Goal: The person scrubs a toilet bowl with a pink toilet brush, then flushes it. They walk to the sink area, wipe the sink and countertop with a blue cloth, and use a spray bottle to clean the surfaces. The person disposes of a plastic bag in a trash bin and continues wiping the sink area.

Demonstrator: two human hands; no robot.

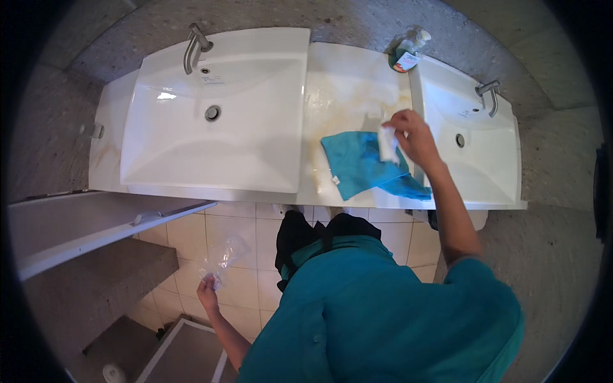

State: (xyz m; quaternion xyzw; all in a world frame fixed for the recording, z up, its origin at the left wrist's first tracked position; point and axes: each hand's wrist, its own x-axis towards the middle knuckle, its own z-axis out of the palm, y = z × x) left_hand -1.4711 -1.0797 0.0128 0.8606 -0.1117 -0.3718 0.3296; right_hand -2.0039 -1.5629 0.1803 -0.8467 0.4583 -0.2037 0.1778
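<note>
— What is held now?
— Right hand [414,135] pinches white wad [387,145] over the blue cloth [353,159]; left hand [208,297] grips clear bag [225,258].
— All finished?
— Seemingly not: the counter [348,70] looks stained.

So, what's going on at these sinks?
A person in teal stands at a counter with two white sinks. Their right hand pinches a small white item over a blue cloth lying mostly between the sinks. Their left hand holds clear plastic, perhaps a bag, above the tiled floor.
</note>
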